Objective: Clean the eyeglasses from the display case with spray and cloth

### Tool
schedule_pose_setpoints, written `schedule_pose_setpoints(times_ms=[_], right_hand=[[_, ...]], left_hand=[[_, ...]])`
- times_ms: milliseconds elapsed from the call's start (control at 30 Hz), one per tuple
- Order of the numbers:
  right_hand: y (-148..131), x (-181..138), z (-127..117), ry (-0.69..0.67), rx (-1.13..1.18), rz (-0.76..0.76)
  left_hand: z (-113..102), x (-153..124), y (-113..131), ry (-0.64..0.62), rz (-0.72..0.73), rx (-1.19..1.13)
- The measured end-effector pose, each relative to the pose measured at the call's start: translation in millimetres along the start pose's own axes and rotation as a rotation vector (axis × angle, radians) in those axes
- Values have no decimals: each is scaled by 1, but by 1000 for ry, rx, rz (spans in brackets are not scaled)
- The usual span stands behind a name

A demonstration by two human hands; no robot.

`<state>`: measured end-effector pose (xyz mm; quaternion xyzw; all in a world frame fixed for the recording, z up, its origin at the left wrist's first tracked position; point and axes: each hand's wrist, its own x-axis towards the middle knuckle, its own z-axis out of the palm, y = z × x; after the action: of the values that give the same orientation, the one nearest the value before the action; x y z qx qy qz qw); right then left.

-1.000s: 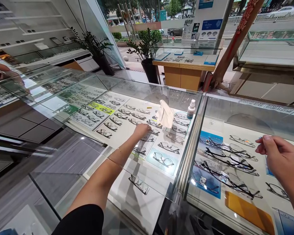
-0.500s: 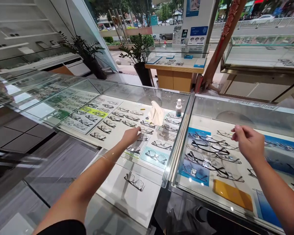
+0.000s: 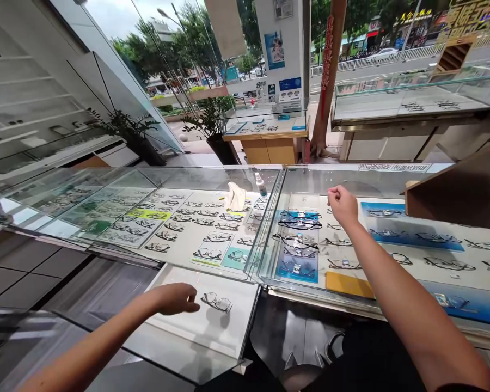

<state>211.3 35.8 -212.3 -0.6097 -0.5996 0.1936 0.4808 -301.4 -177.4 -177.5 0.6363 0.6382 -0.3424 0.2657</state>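
My left hand (image 3: 175, 299) hovers over the pulled-out white drawer (image 3: 179, 275), fingers loosely bent and apart, nothing visible in them. Just right of its fingertips lies a pair of dark-framed eyeglasses (image 3: 216, 301), not touched. My right hand (image 3: 343, 206) is raised over the right glass display case (image 3: 330, 185), its fingers curled closed; whether they hold something small is hidden. Below the case's glass lie several eyeglasses on a blue display card (image 3: 297, 268) and an orange-yellow case (image 3: 348, 285). Rows of eyeglasses (image 3: 204, 220) fill the left display case.
A cream cloth (image 3: 235, 197) and a white spray bottle (image 3: 261, 185) stand on the left case. A brown board-like object (image 3: 449, 196) rises at the right. Beyond are a potted plant (image 3: 216, 136) and a wooden-based showcase (image 3: 265, 148).
My left hand has moved from above the left case's eyeglasses down to the drawer. My right hand stays closed above the right case. The view has shifted, bringing the brown object in.
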Motion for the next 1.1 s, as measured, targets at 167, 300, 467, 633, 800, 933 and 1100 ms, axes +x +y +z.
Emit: schedule_pose_setpoints(times_ms=[167, 300, 467, 633, 800, 933, 1100], right_hand=[[1, 1, -4, -25, -4, 53], [1, -1, -7, -63, -5, 86], [-1, 0, -5, -86, 0, 70], [-2, 4, 0, -97, 16, 76], [-7, 5, 1, -114, 25, 89], [-9, 6, 0, -114, 25, 86], [-5, 7, -1, -105, 46, 92]], left_hand=[[-72, -65, 98, 31, 361, -313], [-130, -58, 185, 477, 417, -325], [-182, -8, 261, 695, 367, -94], [-212, 39, 297, 825, 259, 141], [-222, 65, 307, 783, 257, 230], [-222, 72, 310, 797, 249, 268], [-219, 67, 308, 836, 243, 299]])
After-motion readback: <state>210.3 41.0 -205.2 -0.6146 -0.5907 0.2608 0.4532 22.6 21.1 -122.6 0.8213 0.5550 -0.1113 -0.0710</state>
